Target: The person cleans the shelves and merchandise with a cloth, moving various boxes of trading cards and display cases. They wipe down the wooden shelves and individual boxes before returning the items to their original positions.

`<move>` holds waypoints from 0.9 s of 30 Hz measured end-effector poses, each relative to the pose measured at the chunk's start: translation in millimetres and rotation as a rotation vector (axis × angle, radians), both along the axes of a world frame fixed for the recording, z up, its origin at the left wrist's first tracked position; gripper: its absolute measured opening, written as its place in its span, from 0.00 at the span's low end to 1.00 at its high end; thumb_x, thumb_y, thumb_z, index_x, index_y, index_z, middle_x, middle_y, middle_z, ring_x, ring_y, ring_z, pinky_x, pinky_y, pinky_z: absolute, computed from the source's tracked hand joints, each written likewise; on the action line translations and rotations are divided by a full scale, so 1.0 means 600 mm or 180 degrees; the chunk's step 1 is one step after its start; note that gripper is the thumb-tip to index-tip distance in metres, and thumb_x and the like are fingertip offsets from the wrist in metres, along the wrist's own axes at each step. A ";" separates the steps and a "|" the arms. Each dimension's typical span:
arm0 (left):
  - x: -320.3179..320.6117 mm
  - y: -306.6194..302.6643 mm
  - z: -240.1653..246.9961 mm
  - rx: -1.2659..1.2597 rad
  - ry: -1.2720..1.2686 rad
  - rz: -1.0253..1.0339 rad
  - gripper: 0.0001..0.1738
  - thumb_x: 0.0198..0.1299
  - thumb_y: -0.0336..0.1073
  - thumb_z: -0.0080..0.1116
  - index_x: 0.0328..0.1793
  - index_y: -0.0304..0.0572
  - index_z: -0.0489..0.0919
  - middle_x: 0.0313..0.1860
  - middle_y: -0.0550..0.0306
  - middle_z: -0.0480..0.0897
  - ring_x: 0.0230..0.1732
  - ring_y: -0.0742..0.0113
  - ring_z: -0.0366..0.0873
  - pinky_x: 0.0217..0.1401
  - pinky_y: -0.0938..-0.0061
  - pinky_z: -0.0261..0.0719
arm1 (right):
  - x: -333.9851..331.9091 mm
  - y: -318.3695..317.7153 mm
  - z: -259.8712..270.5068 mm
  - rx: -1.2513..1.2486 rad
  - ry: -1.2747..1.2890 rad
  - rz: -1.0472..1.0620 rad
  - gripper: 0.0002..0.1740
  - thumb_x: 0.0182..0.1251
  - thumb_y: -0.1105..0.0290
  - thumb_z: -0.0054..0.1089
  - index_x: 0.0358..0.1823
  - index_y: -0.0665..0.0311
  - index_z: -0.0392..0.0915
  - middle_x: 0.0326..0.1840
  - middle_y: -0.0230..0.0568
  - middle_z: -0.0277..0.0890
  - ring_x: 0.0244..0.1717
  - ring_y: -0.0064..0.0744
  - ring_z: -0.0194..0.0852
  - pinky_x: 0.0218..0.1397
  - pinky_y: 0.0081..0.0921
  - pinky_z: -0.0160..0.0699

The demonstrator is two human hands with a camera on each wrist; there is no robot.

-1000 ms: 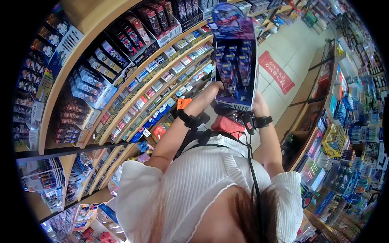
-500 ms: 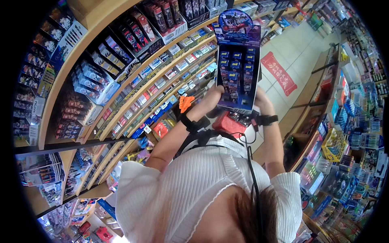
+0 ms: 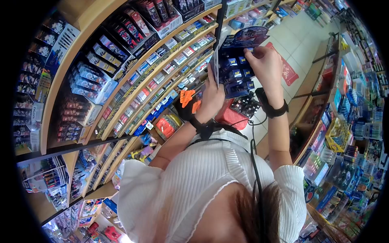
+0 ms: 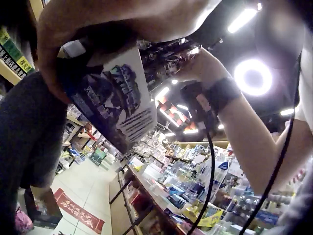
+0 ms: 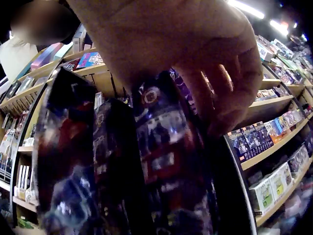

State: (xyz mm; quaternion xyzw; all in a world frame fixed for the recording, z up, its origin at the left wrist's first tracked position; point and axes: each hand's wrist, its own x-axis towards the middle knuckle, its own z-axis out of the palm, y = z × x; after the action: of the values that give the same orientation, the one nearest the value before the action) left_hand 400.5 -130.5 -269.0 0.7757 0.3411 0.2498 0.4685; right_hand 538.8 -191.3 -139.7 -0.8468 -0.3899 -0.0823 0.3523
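A dark blue cardboard display box (image 3: 236, 90) with a raised printed header (image 3: 251, 36) is held at chest height. My left hand (image 3: 211, 97) grips its left side; in the left wrist view the fingers curl round the box (image 4: 128, 100), which bears a barcode. Slim dark packs (image 3: 237, 73) with yellow marks on their tops stand in rows inside. Over the far right of these rows is my right hand (image 3: 265, 67), thumb and fingers bent down. Close up in the right wrist view, it pinches the top of a patterned slim pack (image 5: 164, 132), fingertips partly hidden behind it.
Curved wooden shelves (image 3: 111, 117) full of boxed goods rise on the left. A counter crowded with stationery (image 3: 340, 133) runs along the right. Beyond the box lies a tiled floor (image 3: 304, 36) with a red mat (image 3: 289, 71). A red container (image 3: 231, 117) sits below.
The box has tilted and turned so its left side stands edge-on. My right hand has left the box's right side and come over the packs. The left hand has shifted along the left side.
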 end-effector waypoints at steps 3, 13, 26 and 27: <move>-0.003 0.001 -0.010 -0.0025 0.0064 0.0090 0.42 0.58 0.35 0.39 0.74 0.47 0.31 0.58 0.19 0.60 0.47 0.26 0.70 0.53 0.53 0.69 | -0.014 0.004 0.003 -0.0028 -0.0229 -0.0061 0.19 0.48 0.55 0.64 0.24 0.67 0.80 0.20 0.45 0.77 0.24 0.44 0.77 0.27 0.34 0.73; -0.014 0.039 -0.037 -0.1767 -0.0933 0.0219 0.39 0.56 0.32 0.32 0.75 0.42 0.34 0.66 0.32 0.58 0.65 0.43 0.61 0.66 0.66 0.56 | -0.045 -0.074 0.032 0.1625 -0.0268 -0.0104 0.08 0.53 0.74 0.64 0.29 0.70 0.75 0.21 0.38 0.73 0.19 0.22 0.71 0.24 0.19 0.68; -0.012 0.029 -0.003 -0.0460 -0.0227 0.0500 0.43 0.54 0.32 0.38 0.75 0.46 0.33 0.66 0.28 0.55 0.62 0.38 0.61 0.63 0.62 0.59 | -0.076 -0.059 -0.029 0.1065 -0.0764 0.0375 0.12 0.51 0.74 0.67 0.34 0.69 0.74 0.28 0.38 0.72 0.20 0.27 0.72 0.23 0.22 0.70; -0.013 0.021 0.016 -0.0610 -0.0279 0.0451 0.41 0.53 0.28 0.35 0.74 0.39 0.36 0.69 0.32 0.53 0.69 0.44 0.54 0.69 0.68 0.52 | -0.075 -0.056 -0.030 0.1039 -0.0795 0.0431 0.12 0.51 0.73 0.67 0.34 0.68 0.74 0.28 0.38 0.72 0.20 0.27 0.72 0.23 0.22 0.70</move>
State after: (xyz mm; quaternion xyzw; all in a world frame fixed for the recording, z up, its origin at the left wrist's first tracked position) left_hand 392.8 -118.1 -259.3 0.6897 0.3966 0.2822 0.5361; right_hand 494.0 -225.0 -157.5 -0.7336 -0.4680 -0.2248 0.4384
